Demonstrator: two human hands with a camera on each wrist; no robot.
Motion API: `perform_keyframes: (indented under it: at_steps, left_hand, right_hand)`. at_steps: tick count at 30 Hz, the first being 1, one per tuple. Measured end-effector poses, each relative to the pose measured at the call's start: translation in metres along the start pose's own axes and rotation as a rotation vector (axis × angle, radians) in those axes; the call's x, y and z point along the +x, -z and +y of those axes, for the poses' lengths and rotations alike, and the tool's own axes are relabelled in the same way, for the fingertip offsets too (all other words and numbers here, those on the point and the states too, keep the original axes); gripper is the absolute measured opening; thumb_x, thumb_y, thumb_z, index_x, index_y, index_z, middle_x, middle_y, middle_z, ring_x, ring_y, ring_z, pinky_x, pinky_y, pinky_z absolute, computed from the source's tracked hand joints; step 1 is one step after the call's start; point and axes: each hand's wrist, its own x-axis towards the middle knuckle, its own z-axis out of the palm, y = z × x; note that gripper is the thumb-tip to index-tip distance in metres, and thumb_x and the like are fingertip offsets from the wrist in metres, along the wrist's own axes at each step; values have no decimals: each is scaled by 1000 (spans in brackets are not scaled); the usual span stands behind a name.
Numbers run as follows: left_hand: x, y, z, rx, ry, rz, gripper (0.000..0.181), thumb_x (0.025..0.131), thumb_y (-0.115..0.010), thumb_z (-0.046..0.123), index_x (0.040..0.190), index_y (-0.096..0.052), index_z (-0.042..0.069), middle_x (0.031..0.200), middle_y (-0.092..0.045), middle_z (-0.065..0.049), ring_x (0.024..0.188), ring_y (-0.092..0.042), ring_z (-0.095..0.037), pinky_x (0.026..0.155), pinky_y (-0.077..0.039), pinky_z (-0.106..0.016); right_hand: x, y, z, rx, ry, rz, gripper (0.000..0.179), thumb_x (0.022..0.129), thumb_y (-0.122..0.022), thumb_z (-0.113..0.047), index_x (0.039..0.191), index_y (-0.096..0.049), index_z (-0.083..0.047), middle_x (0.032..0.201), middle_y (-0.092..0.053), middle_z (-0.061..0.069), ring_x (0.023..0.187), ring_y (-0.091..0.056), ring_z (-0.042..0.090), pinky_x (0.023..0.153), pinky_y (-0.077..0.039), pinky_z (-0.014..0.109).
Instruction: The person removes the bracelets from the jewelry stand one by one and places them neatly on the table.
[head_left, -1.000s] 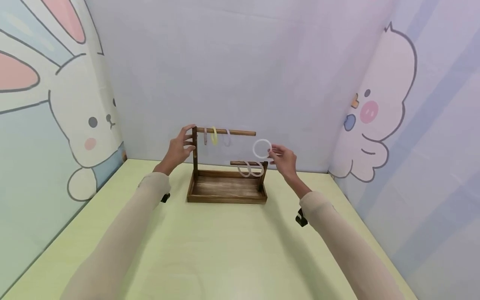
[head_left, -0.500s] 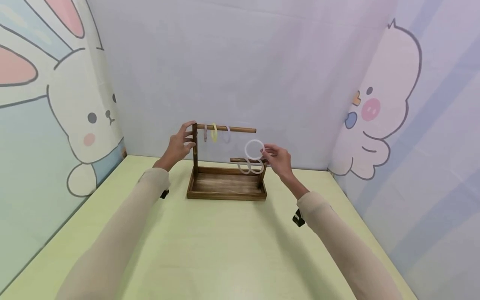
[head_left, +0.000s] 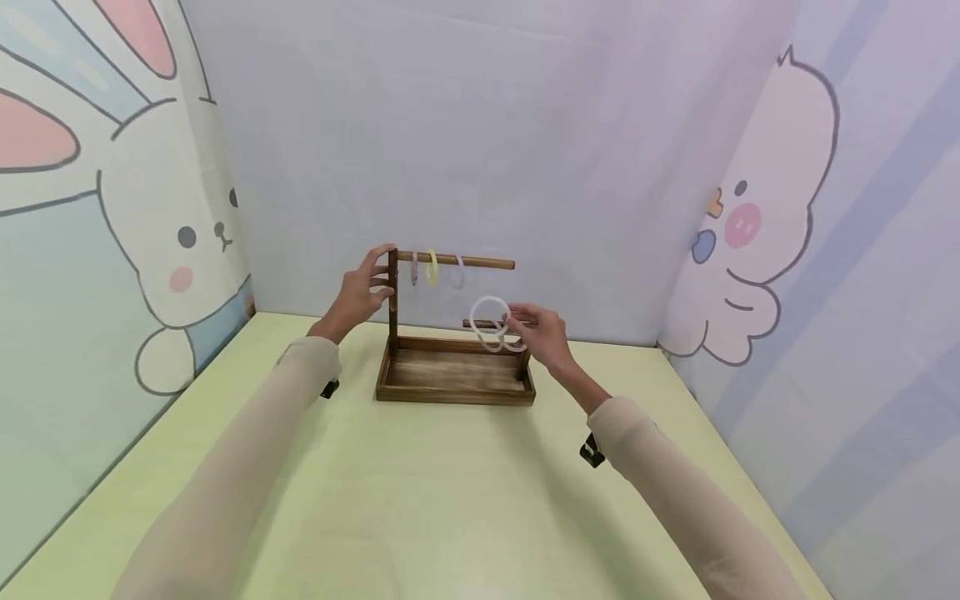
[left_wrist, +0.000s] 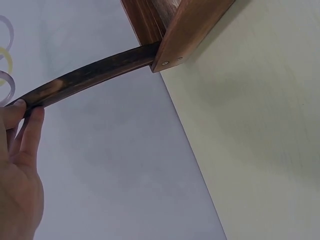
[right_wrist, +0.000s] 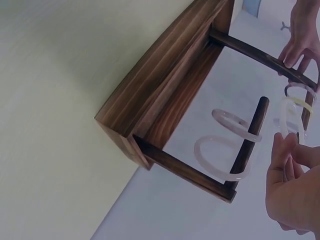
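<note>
Cartoon animal walls close in a pale green desk point(head_left: 450, 500), and near its far edge stands a dark wooden rack with a tray base point(head_left: 455, 375). The left hand point(head_left: 360, 292) grips the top of the tall post, which seems to keep the rack steady. The right hand point(head_left: 542, 333) pinches a clear white plastic ring point(head_left: 490, 313) beside the short lower peg point(right_wrist: 250, 135), where two similar pale rings point(right_wrist: 225, 150) hang. Three small rings point(head_left: 432, 271) hang on the upper rod.

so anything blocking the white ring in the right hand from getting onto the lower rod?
Nothing visible. The white ring held by the right hand is at the lower rod's free end; two rings already hang further along it.
</note>
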Motion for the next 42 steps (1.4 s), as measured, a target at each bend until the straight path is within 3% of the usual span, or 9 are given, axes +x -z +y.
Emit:
perform_keyframes:
  at_steps: [7, 10, 14, 17, 21, 27, 35, 42]
  left_hand:
    - [-3, 0, 1, 30, 6, -24, 96, 96, -66, -11, 165, -23, 41, 146, -54, -30, 125, -63, -44, 96, -57, -55]
    - [-2, 0, 2, 50, -4, -37, 99, 97, -66, -11, 165, -19, 43, 148, -53, -30, 127, -62, -43, 97, -57, -54]
    - [1, 0, 3, 70, -23, -28, 96, 96, -67, -11, 165, -24, 40, 144, -57, -28, 126, -63, -41, 96, -58, -53]
    - [2, 1, 5, 83, -27, -20, 93, 95, -68, -11, 164, -29, 37, 141, -60, -28, 125, -65, -40, 95, -58, -53]
    - [5, -1, 6, 87, -30, -16, 89, 94, -69, -11, 163, -32, 32, 140, -61, -27, 123, -66, -39, 94, -59, -52]
    - [9, -2, 6, 82, -12, -25, 92, 96, -68, -10, 162, -29, 39, 142, -60, -26, 126, -65, -37, 93, -59, -52]
    - [8, -1, 2, 81, -11, -22, 92, 96, -68, -10, 162, -28, 40, 141, -61, -26, 126, -64, -39, 95, -58, -53]
    - [5, 1, -1, 68, -16, -7, 92, 95, -67, -11, 162, -29, 41, 141, -61, -26, 125, -65, -39, 94, -59, -54]
  right_hand:
    - [-9, -20, 1, 46, -14, -66, 32, 100, -68, -2, 131, -68, 5, 116, -72, 29, 97, -73, 45, 64, -64, 32]
    - [-12, -28, 2, 16, -3, -76, 32, 100, -70, -5, 131, -69, 3, 114, -74, 25, 93, -76, 40, 60, -61, 25]
    - [-17, -40, 4, 0, 16, -102, 32, 100, -71, -8, 130, -70, 2, 111, -76, 19, 90, -77, 32, 61, -63, 30]
    - [-21, -48, 4, 21, 8, -134, 31, 100, -70, -6, 130, -70, 3, 111, -77, 19, 92, -77, 32, 66, -65, 41]
    - [-27, -58, 5, 45, -19, -170, 31, 101, -69, -6, 130, -70, 1, 112, -77, 17, 96, -76, 30, 69, -64, 45]
    - [-33, -74, 12, 47, -12, -201, 31, 101, -69, -8, 130, -70, 1, 114, -75, 21, 92, -76, 32, 74, -61, 58]
    - [-41, -98, 15, 111, -72, -259, 31, 101, -69, -7, 130, -70, 2, 120, -72, 27, 92, -77, 28, 80, -60, 61]
    - [-49, -120, 16, 149, -98, -310, 32, 100, -68, -3, 131, -68, 6, 120, -71, 30, 99, -75, 36, 73, -65, 44]
